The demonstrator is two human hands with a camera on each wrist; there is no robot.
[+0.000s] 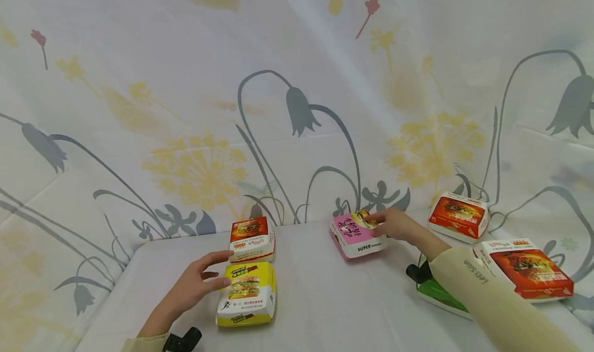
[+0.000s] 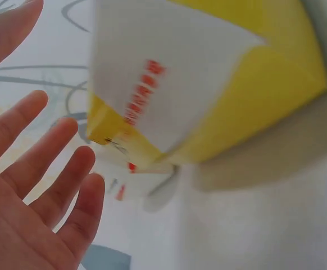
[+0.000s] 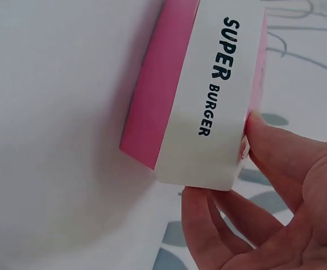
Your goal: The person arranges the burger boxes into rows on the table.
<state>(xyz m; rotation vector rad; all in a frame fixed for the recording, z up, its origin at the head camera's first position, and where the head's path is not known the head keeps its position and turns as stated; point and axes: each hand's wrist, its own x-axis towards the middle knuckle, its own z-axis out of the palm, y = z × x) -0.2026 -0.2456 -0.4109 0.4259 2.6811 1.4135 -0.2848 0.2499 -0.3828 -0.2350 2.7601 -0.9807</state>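
A pink and white burger box (image 1: pixel 351 236) marked SUPER BURGER sits toward the back middle of the table. My right hand (image 1: pixel 401 227) pinches it at its right end; in the right wrist view the thumb lies on the top edge and the fingertips press the end wall (image 3: pixel 194 183). My left hand (image 1: pixel 195 284) is beside a yellow and white burger box (image 1: pixel 248 303), fingers spread and gripping nothing. The left wrist view shows those fingers (image 2: pixel 37 163) extended near the yellow box's side. Directly behind the yellow box stands a red and white burger box (image 1: pixel 252 242).
At the right are two more red and white burger boxes (image 1: pixel 458 218) (image 1: pixel 529 272), one behind the other. A green box (image 1: pixel 443 294) lies partly hidden under the right sleeve (image 1: pixel 492 300). The flower-printed backdrop (image 1: pixel 297 177) rises at the table's back edge.
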